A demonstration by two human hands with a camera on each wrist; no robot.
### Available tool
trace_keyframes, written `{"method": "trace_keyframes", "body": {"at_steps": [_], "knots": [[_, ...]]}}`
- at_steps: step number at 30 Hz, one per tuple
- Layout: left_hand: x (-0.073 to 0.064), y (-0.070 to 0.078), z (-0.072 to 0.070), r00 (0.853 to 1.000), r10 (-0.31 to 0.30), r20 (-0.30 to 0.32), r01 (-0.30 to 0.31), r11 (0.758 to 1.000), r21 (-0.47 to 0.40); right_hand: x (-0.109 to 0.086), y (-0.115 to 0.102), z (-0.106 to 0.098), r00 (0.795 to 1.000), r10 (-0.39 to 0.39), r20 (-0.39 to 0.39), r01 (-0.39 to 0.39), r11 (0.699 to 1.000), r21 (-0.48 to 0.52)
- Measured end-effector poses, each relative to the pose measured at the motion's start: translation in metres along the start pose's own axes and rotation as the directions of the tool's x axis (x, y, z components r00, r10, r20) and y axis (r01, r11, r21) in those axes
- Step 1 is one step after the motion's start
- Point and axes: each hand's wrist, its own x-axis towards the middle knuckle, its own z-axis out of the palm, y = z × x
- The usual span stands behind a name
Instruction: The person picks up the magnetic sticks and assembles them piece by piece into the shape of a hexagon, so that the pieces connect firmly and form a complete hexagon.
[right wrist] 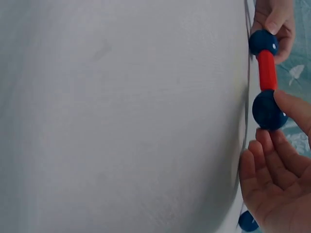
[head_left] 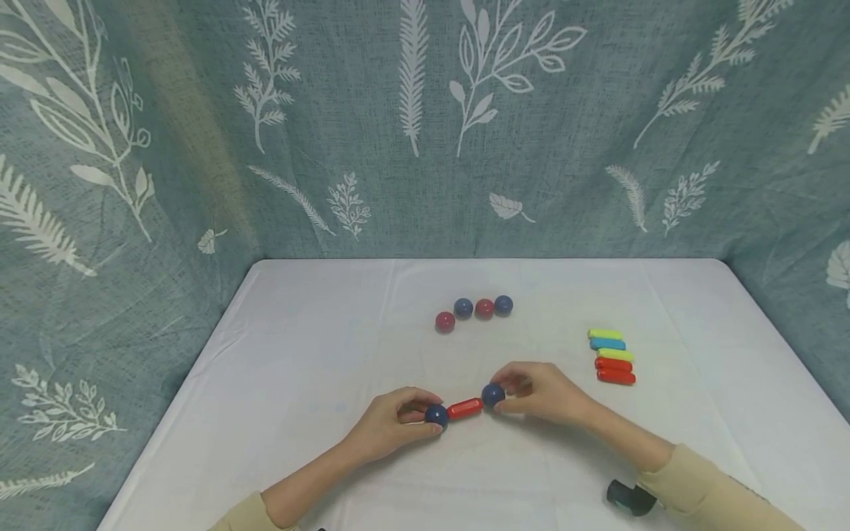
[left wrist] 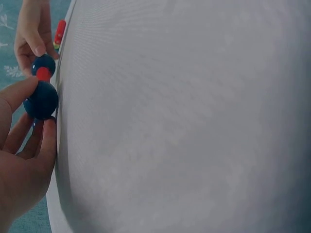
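Note:
A red rod point(head_left: 465, 408) lies between two dark blue balls, one at each end, above the white table. My left hand point(head_left: 392, 422) pinches the left blue ball point(head_left: 436, 416) between thumb and fingers. At the other end my right hand point(head_left: 546, 392) grips the right blue ball point(head_left: 493, 395) the same way. In the right wrist view the red rod point(right wrist: 267, 71) meets both balls in one line. The left wrist view shows the near blue ball point(left wrist: 41, 100) held by thumb and fingertips, with the rod mostly hidden behind it.
Behind the hands, a red ball point(head_left: 445, 321) sits beside a row of a blue ball point(head_left: 463, 308), a red ball point(head_left: 485, 308) and another blue ball point(head_left: 503, 305). Several yellow, blue and red rods point(head_left: 614, 355) lie at right. A black cylinder point(head_left: 631, 498) lies by the right sleeve.

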Motion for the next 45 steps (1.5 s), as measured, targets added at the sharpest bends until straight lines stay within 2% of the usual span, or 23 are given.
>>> {"method": "trace_keyframes", "body": {"at_steps": [6, 11, 15, 18, 26, 31, 35, 37, 39, 43, 45], "knots": [[0.0, 0.0, 0.0, 1.0, 0.0, 0.002, 0.0, 1.0, 0.001, 0.001, 0.002, 0.002, 1.0, -0.005, 0.002, 0.005, 1.0, -0.007], [0.004, 0.003, 0.001, 1.0, 0.004, -0.022, -0.002, 0.996, 0.094, 0.001, 0.002, 0.003, 1.0, -0.006, 0.005, 0.006, 1.0, -0.001], [0.015, 0.012, 0.005, 0.996, 0.07, -0.052, -0.058, 0.978, 0.202, 0.001, 0.003, 0.002, 1.0, -0.026, 0.004, 0.026, 1.0, -0.003], [0.026, 0.02, 0.01, 0.991, 0.127, -0.035, -0.115, 0.961, 0.252, 0.001, 0.003, 0.001, 0.999, -0.036, 0.002, 0.036, 0.999, -0.005], [0.047, 0.025, 0.027, 0.99, 0.135, 0.041, -0.141, 0.918, 0.372, 0.001, 0.003, 0.001, 0.999, -0.049, 0.003, 0.049, 0.999, 0.016], [0.051, 0.025, 0.033, 0.985, 0.163, 0.056, -0.172, 0.897, 0.408, 0.001, 0.002, 0.001, 0.999, -0.041, 0.01, 0.041, 0.999, 0.021], [0.051, 0.024, 0.035, 0.983, 0.175, 0.048, -0.179, 0.895, 0.408, 0.004, 0.0, -0.004, 1.0, -0.003, 0.003, 0.003, 1.0, 0.01], [0.051, 0.023, 0.036, 0.984, 0.173, 0.042, -0.176, 0.897, 0.406, 0.009, -0.001, -0.01, 0.999, 0.005, -0.039, -0.005, 1.0, -0.003], [0.051, 0.022, 0.036, 0.985, 0.17, 0.034, -0.169, 0.899, 0.405, 0.018, 0.0, -0.017, 0.993, 0.018, -0.12, -0.019, 1.0, -0.013], [0.051, 0.021, 0.036, 0.985, 0.173, 0.022, -0.167, 0.9, 0.403, 0.041, 0.007, -0.032, 0.954, 0.043, -0.298, -0.052, 0.998, -0.02], [0.051, 0.02, 0.036, 0.984, 0.174, 0.02, -0.167, 0.9, 0.402, 0.051, 0.011, -0.038, 0.932, 0.062, -0.356, -0.071, 0.997, -0.012]]}}
